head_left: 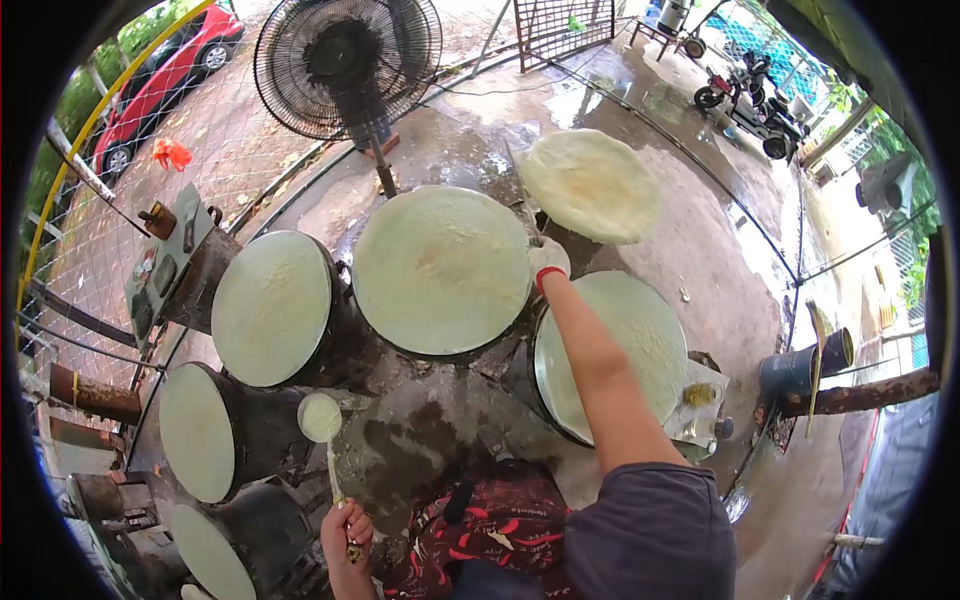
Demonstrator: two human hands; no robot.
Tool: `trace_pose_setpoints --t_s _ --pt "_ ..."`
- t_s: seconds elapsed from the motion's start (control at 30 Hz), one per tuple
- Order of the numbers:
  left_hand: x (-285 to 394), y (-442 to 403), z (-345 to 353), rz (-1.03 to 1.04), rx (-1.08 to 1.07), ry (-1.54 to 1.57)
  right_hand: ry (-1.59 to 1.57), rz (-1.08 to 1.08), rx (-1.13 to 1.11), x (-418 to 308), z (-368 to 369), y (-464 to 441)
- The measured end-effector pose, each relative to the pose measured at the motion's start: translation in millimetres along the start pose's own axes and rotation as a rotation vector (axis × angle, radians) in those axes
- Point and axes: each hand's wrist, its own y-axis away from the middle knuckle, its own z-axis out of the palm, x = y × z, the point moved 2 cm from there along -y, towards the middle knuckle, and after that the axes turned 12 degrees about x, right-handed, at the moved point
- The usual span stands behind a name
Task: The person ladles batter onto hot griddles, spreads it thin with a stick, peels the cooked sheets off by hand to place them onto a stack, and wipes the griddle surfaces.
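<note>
While the left hand (pixel 347 530) wraps its fingers snugly round the handle of a ladle (pixel 321 418), with no gap visible between palm and grip, the right hand (pixel 550 260), in a whitish glove with a red band (pixel 549 274) at the wrist, reaches to the right rim of the central griddle (pixel 440 290). Its fingers are turned away from the camera and partly hidden, so I cannot tell how far they are open or whether they hold anything. The ladle is below and to the left of the central griddle, well apart from it, its round bowl facing the camera and filled with something pale.

A pale layer covers the central griddle, with a faint brownish patch near the middle. Above and to its right is a pale round sheet (pixel 592 187), its lower left edge near the gloved hand. Below and to the right of the central griddle is another coated griddle (pixel 612 350), partly hidden under the outstretched right forearm. To the left of the central griddle stands a tilted-looking griddle (pixel 271 309), also pale on top. Just beyond the central griddle, a black fan (pixel 345 60) stands on a pole.
</note>
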Motion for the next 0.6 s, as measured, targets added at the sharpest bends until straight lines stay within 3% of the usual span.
trace_pose_setpoints --t_s 0.17,0.27,0.4,0.5,0.6 --pt "-5 -13 -6 0.033 0.076 -0.021 -0.079 -0.023 -0.058 11 40 -68" --pt "-7 -17 -4 0.01 0.097 -0.006 -0.206 0.078 -0.157 12 46 -75" --pt "-10 -20 -4 -0.015 0.039 0.022 -0.195 0.004 -0.156 10 36 -50" --pt "-7 -15 9 -0.042 0.076 0.056 0.052 -0.066 -0.187 13 40 -37" --pt "-6 -11 16 0.004 0.063 0.048 0.067 -0.08 -0.144 10 39 -14"
